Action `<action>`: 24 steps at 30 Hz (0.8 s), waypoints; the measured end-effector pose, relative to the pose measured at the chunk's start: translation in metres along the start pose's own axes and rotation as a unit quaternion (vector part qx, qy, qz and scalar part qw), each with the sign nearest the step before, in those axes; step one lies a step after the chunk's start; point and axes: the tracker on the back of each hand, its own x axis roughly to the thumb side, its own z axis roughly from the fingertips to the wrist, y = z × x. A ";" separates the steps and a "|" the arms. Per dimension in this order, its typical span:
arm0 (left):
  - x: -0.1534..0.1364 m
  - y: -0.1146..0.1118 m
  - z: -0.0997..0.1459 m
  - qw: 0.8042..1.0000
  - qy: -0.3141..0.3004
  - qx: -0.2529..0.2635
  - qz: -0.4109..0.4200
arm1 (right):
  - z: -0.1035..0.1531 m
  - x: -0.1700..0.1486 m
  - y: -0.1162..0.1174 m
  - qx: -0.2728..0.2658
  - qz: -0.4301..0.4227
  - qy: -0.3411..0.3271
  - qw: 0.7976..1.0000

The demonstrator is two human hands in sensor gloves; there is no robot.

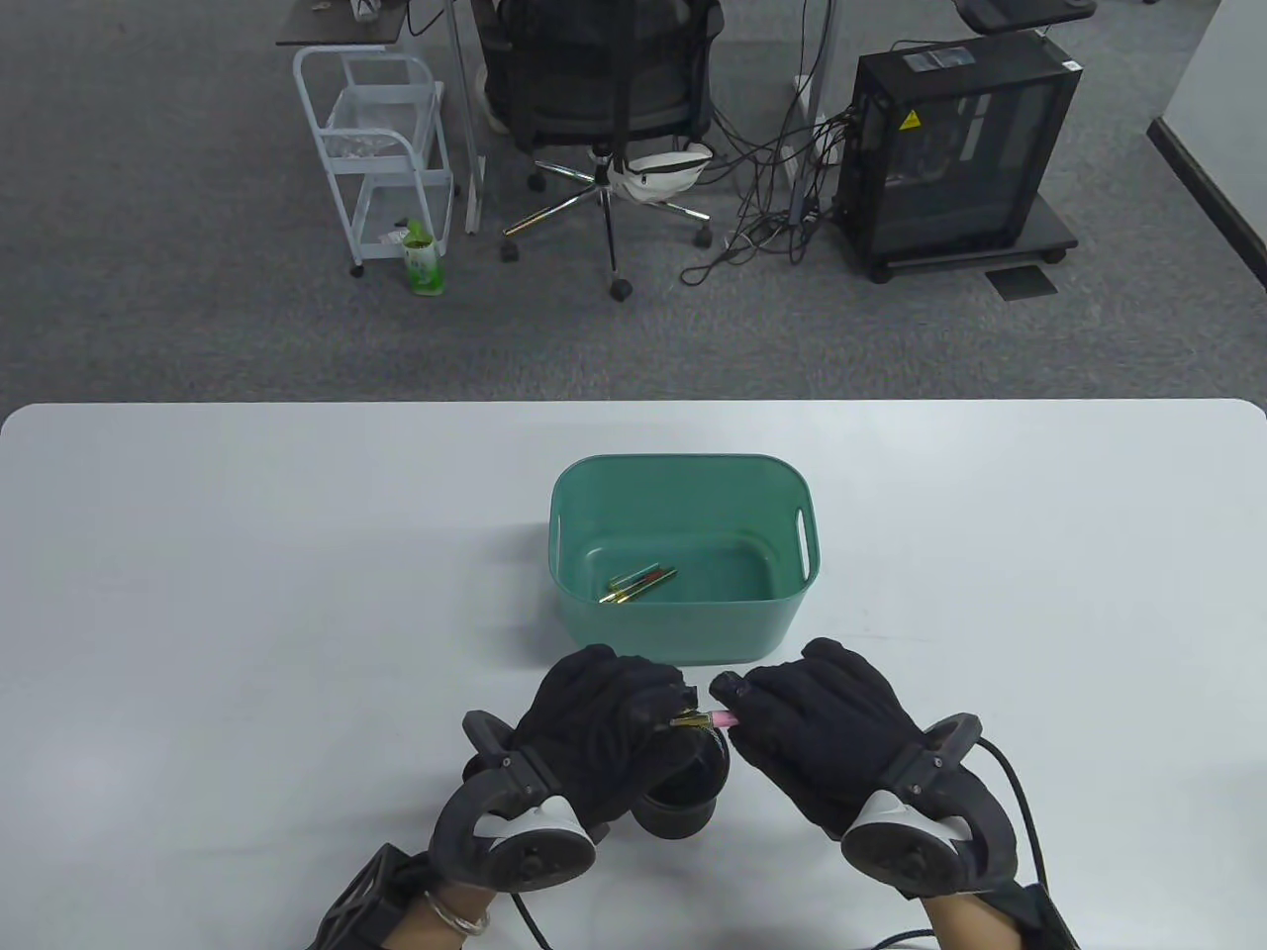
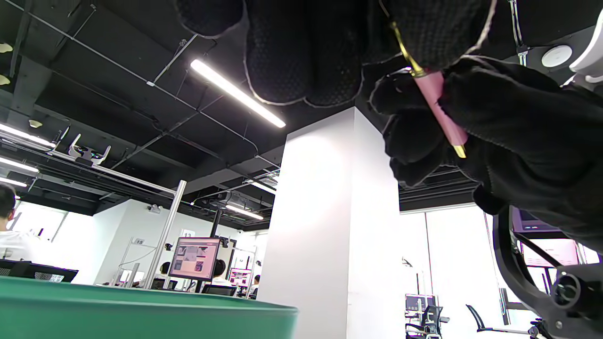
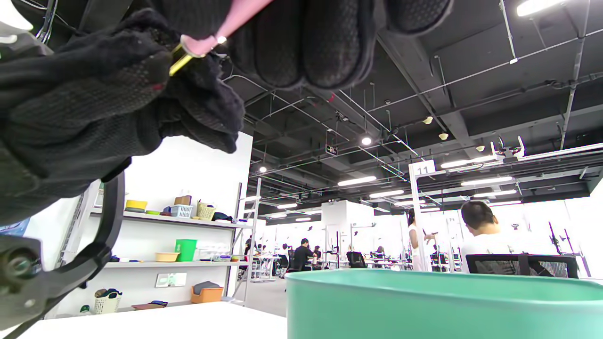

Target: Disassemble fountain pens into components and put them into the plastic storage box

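A pink fountain pen [image 1: 715,718] with gold trim is held between both hands just in front of the green plastic storage box [image 1: 683,633]. My left hand [image 1: 661,705] grips its gold end, and my right hand [image 1: 744,695] curls round the pink barrel [image 2: 440,110]. The right wrist view shows the pink barrel [image 3: 221,28] entering my right fingers, with a gold part going into the left glove. Inside the box lie several thin pen parts [image 1: 636,585] with gold tips.
The box stands at the table's middle, its handle slot [image 1: 800,542] on the right wall. A black round object [image 1: 683,792] sits under the left hand. Beyond the table's far edge are an office chair [image 1: 604,89], a white cart [image 1: 381,148] and a computer tower [image 1: 955,148].
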 end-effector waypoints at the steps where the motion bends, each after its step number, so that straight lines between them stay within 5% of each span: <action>1: 0.000 0.000 0.000 1.000 0.000 0.000 0.000 | 0.000 0.000 0.000 0.000 0.000 0.000 1.000; 24: -0.003 0.000 0.001 1.000 0.008 0.016 0.010 | 0.000 0.003 0.001 0.003 -0.001 -0.006 1.000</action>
